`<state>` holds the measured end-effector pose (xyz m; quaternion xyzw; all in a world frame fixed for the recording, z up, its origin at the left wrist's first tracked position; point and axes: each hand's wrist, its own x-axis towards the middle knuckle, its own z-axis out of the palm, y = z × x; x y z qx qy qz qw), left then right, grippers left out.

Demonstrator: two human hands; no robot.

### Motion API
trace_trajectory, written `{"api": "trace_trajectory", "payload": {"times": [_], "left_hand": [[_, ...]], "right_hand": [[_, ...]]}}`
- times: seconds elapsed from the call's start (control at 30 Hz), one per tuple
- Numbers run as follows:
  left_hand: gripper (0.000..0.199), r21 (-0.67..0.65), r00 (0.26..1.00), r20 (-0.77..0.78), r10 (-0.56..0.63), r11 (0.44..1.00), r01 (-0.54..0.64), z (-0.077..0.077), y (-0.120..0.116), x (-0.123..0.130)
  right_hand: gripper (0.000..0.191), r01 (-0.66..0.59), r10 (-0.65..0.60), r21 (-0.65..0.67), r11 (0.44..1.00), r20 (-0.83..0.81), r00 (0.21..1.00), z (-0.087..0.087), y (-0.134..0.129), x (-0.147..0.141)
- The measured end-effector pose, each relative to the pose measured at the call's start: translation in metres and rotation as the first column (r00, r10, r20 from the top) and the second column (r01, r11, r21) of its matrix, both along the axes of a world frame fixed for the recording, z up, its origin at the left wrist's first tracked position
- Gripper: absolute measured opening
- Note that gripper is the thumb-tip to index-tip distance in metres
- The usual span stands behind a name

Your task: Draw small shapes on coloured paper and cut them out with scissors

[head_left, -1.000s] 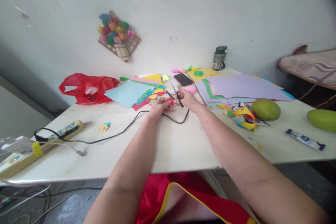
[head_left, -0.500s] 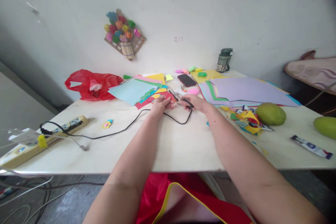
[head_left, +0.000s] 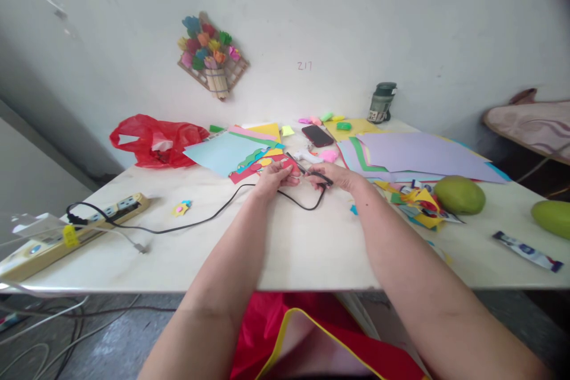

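My right hand [head_left: 327, 177] is wrapped around the black handles of a pair of scissors [head_left: 320, 177], whose blades point away to the left. Close beside it, my left hand [head_left: 276, 179] pinches a small piece of paper, mostly hidden by the fingers; its colour is hard to make out. Just beyond the hands lie cut pieces of red paper [head_left: 240, 176] with a yellow oval and wavy green and blue strips. A white tool, perhaps a glue gun [head_left: 308, 157], rests behind the scissors, beside a pink lump [head_left: 328, 156].
A black cord [head_left: 191, 229] crosses from the power strip [head_left: 120, 214] to beneath my hands. Coloured sheets [head_left: 423, 153], a phone [head_left: 317, 136], a red plastic bag [head_left: 155, 142] and a bottle [head_left: 382, 104] stand behind. Paper scraps [head_left: 421, 202] and green mangoes [head_left: 459, 195] lie right.
The scissor blades, spread apart before, have come together. Both hands stay in nearly the same place, and the view has shifted slightly.
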<state>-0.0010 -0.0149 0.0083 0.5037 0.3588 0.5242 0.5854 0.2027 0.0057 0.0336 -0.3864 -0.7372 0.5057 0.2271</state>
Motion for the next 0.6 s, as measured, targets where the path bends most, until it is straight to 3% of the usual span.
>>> {"api": "trace_trajectory", "payload": {"times": [0.6], "left_hand": [[0.030, -0.004, 0.998, -0.036, -0.044, 0.999, 0.044, -0.0016, 0.0004, -0.0028]], "right_hand": [[0.022, -0.068, 0.062, 0.064, 0.996, 0.082, 0.995, -0.0068, 0.0085, 0.0035]]}}
